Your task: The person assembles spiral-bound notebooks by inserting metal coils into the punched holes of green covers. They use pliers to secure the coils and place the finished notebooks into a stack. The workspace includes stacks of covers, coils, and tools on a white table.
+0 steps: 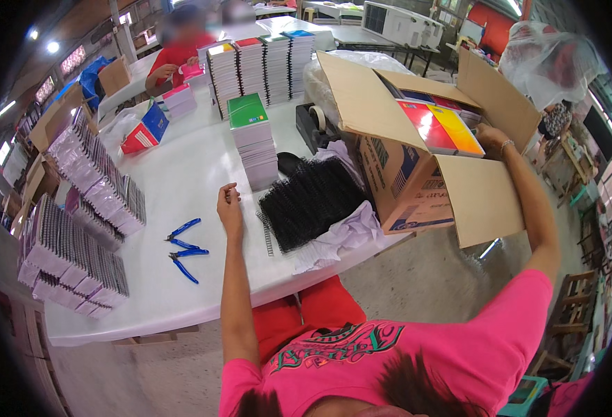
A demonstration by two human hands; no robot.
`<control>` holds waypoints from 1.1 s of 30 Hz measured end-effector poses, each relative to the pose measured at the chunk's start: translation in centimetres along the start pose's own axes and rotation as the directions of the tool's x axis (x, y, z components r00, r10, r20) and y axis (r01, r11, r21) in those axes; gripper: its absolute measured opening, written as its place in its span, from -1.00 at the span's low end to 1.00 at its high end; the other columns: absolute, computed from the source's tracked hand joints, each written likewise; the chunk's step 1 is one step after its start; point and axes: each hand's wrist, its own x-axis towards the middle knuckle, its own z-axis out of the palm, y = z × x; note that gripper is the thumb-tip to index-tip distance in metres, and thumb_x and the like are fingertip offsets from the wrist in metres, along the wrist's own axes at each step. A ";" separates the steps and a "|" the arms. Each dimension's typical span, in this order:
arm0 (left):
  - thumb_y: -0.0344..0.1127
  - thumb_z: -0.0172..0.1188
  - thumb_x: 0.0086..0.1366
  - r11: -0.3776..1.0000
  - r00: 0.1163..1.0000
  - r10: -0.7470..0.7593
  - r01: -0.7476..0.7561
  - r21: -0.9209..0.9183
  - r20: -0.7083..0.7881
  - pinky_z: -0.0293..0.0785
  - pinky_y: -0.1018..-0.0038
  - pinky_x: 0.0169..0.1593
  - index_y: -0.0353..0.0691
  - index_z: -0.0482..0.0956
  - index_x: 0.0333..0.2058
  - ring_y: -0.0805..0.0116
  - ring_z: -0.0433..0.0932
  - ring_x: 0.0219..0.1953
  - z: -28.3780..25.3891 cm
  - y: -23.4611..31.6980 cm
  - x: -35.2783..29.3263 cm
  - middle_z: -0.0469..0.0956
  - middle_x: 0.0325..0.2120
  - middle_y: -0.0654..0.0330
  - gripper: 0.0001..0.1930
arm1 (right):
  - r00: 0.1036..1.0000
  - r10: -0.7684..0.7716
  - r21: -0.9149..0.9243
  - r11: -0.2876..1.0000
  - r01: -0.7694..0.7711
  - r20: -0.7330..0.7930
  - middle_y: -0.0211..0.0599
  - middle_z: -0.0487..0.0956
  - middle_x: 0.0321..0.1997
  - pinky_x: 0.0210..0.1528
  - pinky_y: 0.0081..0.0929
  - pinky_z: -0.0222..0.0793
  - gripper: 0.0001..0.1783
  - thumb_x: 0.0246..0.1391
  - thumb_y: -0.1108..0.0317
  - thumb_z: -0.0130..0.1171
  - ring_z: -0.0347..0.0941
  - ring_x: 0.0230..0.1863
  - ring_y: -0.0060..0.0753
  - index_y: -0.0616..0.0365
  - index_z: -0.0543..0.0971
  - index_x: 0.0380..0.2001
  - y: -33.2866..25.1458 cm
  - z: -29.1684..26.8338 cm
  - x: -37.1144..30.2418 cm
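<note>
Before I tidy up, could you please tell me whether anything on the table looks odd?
One stray coil lies at the left edge of the heaped black coils, outside the bunch, and the white paper beside them is crumpled. Nothing looks spilled.

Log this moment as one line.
Left hand: near green-topped stack; right hand: at notebooks in open carton; black coils: heaped beside carton

The right hand (490, 136) was beside notebooks (441, 126) in an open carton (391, 177); the left hand (229, 201) was near a green-topped stack (256, 144).
</note>
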 end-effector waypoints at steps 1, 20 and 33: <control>-0.30 0.04 0.42 0.999 1.000 -0.023 0.023 -0.029 0.001 0.42 0.53 -0.16 -0.25 0.57 -0.08 0.48 0.46 -0.33 -0.4 -0.5 0.1 0.54 -0.35 0.26 -0.78 | 1.000 0.011 0.013 1.000 -0.011 -0.014 0.10 0.63 -0.04 0.01 -0.26 0.49 -0.21 -0.16 -0.09 0.38 0.60 -0.08 -0.16 0.49 0.58 -0.08 -0.2 0.8 0.8; -0.22 0.03 0.46 0.911 0.977 -0.157 0.087 -0.403 -0.143 0.36 0.57 -0.18 -0.13 0.54 -0.02 0.57 0.44 -0.33 -2.2 5.3 1.4 0.46 -0.35 0.37 -0.77 | 0.963 -0.245 0.427 0.887 0.175 0.114 -0.18 0.66 -0.11 -0.10 -0.28 0.57 -0.21 -0.24 -0.08 0.56 0.62 -0.14 -0.33 0.25 0.60 -0.01 -2.2 -11.0 -1.2; -0.31 0.12 0.41 0.718 0.819 0.574 -0.510 -0.474 -0.011 0.39 0.45 0.06 -0.22 0.45 0.11 0.46 0.47 -0.11 3.6 28.1 -4.0 0.46 -0.20 0.26 -0.66 | 0.368 -0.485 -0.289 0.832 0.474 -0.793 -0.18 0.62 -0.01 0.10 -0.36 0.45 -0.25 -0.18 0.02 0.50 0.58 -0.02 -0.06 0.12 0.49 0.07 -14.9 -11.4 -19.2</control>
